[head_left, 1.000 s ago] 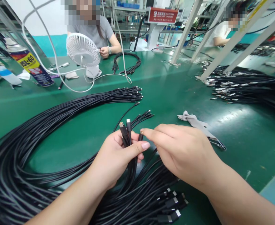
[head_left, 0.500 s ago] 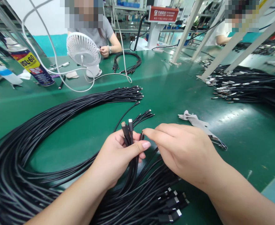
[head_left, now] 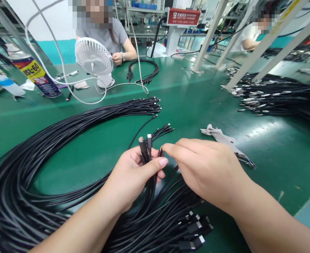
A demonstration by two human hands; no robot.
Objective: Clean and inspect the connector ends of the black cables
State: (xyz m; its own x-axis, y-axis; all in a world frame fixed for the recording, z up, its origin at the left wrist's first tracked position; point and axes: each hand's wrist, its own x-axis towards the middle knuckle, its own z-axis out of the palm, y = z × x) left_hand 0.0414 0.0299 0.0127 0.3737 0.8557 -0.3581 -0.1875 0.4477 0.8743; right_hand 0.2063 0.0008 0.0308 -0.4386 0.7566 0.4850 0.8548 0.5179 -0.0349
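Note:
Several black USB cables are bunched in my left hand (head_left: 133, 172), which is closed around them just below their plugs. A wide plug (head_left: 142, 144) and a narrower metal-tipped plug (head_left: 149, 141) stick up above its thumb. My right hand (head_left: 210, 168) is closed, its index fingertip against another cable's plug (head_left: 160, 151) at the right side of the bunch; its thumb is hidden. Under both hands lies a pile of black cables (head_left: 144, 232), with metal-tipped plugs (head_left: 195, 226) at its right end.
A long cable bundle (head_left: 65, 121) curves along the left of the green table (head_left: 186, 105). Grey cloth and a metal piece (head_left: 223, 140) lie to the right. Farther off stand a white fan (head_left: 94, 58), a spray can (head_left: 36, 72) and a cable heap (head_left: 281, 91). A co-worker (head_left: 118, 37) sits opposite.
The plugs in my left hand have shifted very slightly to the right. Both hands keep nearly the same place and grip.

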